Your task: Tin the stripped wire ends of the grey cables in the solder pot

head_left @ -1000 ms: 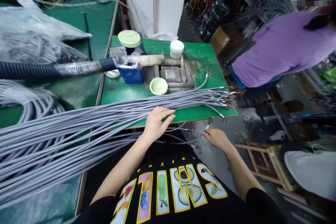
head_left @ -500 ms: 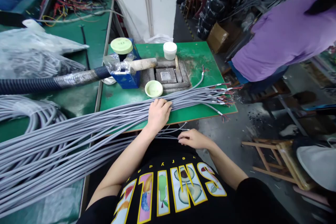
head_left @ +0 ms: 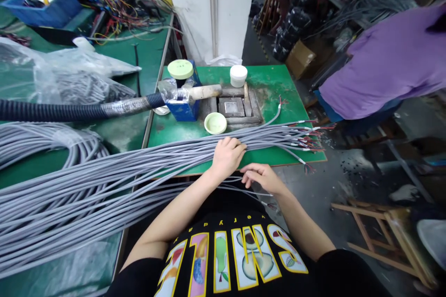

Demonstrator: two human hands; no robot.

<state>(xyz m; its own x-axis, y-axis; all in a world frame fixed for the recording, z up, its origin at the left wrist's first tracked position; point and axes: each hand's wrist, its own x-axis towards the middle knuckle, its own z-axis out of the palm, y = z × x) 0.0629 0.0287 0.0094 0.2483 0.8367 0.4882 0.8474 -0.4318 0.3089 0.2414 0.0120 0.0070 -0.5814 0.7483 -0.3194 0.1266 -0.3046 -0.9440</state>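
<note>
A long bundle of grey cables (head_left: 181, 151) stretches across the green bench, its stripped ends with red and dark wires (head_left: 310, 139) fanned out at the right. My left hand (head_left: 228, 155) lies over the bundle, fingers closed round its near side. Just right of it, at the bench's front edge, my right hand (head_left: 263, 177) has its fingers loosely bent and apart, with nothing visible in them. Below the edge, in front of my shirt, a few loose grey cables (head_left: 240, 189) hang beneath my right hand.
Behind the bundle are a soldering pot (head_left: 232, 107), a pale green dish (head_left: 215, 123), a white tub (head_left: 238, 76) and a blue box (head_left: 183, 110) with a ribbed hose (head_left: 132, 104). A person in purple (head_left: 386, 62) stands at right, near a wooden stool (head_left: 386, 236).
My right hand has come off the loose cables and risen to the bench edge, its fingers loosening. Those cables now droop lower. My left hand stays on the bundle; the view has shifted left.
</note>
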